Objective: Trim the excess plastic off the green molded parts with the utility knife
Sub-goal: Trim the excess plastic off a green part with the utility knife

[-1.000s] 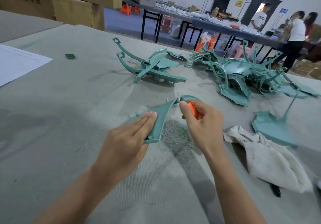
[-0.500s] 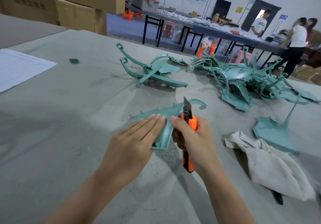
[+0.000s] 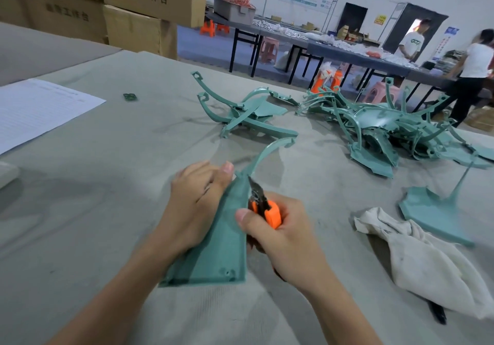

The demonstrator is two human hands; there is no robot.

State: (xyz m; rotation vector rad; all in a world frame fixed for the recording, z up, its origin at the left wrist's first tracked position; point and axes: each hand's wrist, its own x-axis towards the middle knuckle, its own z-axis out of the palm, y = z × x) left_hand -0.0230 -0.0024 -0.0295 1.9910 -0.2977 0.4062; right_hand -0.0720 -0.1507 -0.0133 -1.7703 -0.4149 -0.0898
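Observation:
A green molded part [image 3: 219, 253], a flat tapering plate with a long curved stem, lies on the grey table cloth in front of me. My left hand [image 3: 195, 205] grips its left edge near the narrow end, thumb on top. My right hand [image 3: 280, 235] grips an orange utility knife [image 3: 270, 212], whose dark blade touches the plate's right edge near the stem. A small heap of green parts [image 3: 248, 117] lies beyond, a large pile of green parts [image 3: 395, 128] at the far right, and a single green part [image 3: 438, 211] to the right.
A crumpled white rag [image 3: 427, 259] lies at the right, over a dark object at its lower end. A sheet of paper [image 3: 40, 109] sits at the left. Cardboard boxes [image 3: 139, 10] stand behind the table. Two people stand at dark tables [image 3: 334, 47] in the background.
The part has been turned so its wide end points toward me. My left hand shifted from pressing flat on it to gripping its edge. The knife tilted and now meets the right edge.

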